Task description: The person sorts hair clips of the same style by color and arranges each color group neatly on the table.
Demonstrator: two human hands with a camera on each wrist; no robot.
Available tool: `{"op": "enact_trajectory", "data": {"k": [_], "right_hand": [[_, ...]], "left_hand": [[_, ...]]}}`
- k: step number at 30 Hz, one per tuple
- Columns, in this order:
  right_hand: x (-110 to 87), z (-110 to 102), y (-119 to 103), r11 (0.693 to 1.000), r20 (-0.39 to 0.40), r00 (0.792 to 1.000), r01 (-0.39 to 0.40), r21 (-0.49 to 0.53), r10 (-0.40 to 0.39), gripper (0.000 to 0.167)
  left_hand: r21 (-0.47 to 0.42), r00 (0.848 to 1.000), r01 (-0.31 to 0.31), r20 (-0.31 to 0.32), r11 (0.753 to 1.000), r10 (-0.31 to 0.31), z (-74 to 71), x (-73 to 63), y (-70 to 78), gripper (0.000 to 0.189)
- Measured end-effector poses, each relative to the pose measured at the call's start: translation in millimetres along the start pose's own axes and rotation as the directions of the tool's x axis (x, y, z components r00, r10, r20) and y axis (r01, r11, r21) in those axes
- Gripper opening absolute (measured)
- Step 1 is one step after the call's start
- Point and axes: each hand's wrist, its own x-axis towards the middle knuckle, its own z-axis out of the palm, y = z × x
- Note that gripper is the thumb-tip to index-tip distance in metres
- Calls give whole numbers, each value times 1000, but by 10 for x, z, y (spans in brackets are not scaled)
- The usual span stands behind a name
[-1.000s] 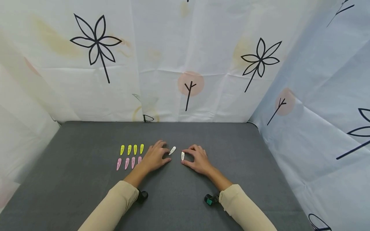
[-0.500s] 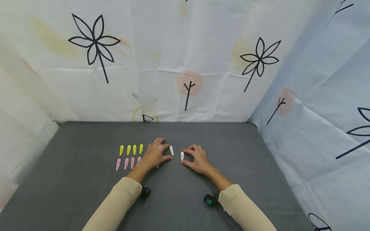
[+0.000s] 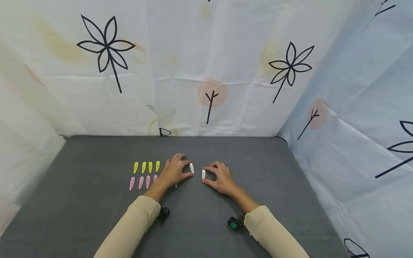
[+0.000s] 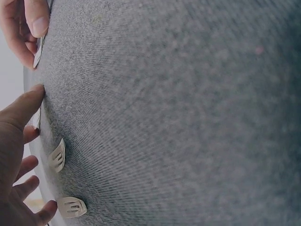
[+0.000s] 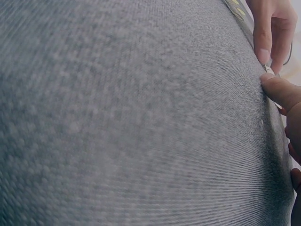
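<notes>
In the head view my left hand (image 3: 174,170) pinches a white snap hair clip (image 3: 191,168) between thumb and index finger, near the middle of the table. Just to its right, my right hand (image 3: 222,178) holds a second white hair clip (image 3: 203,174) by its two ends with thumb and forefinger. Both clips stand nearly parallel, a small gap apart. Beneath my left palm lie more white clips; the left wrist view shows one tilted clip (image 4: 58,156) and another clip (image 4: 72,207) near the little finger. From above they are mostly hidden by the hand.
Left of my left hand, several yellow hair clips (image 3: 143,167) form a row, with several pink hair clips (image 3: 141,182) in a row below, one partly covered by my wrist. The grey tabletop (image 3: 258,157) ends at a white patterned cloth (image 3: 245,107) behind and at the sides.
My left hand has turned its white clip from a slant to nearly upright and shifted slightly right. A clip's tip now shows below that hand. My right hand stays in place.
</notes>
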Motion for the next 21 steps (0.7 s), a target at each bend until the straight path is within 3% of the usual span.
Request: {"op": "enact_trajectory", "data": {"k": [4,7,11,21], "right_hand": [[2,-6,11,1000,14,1000,-3,-2,3,46],[5,-8,12,1000,17,1000,4,4,-4,46],[3,-7,11,1000,13,1000,11,12,-11,46],[-8,11,14,999,-26,999,32,9,-32,45]], "left_hand": [[1,1000,-16,12,1000,16,3,-7,-3,52],[-3,998,-61,13,998,61,-3,-49,-43,51],[-9,992,-128,15,992,128,-50,-145,-101,49],[-12,983,-183,25,983,183,-183,-396,-177,49]]}}
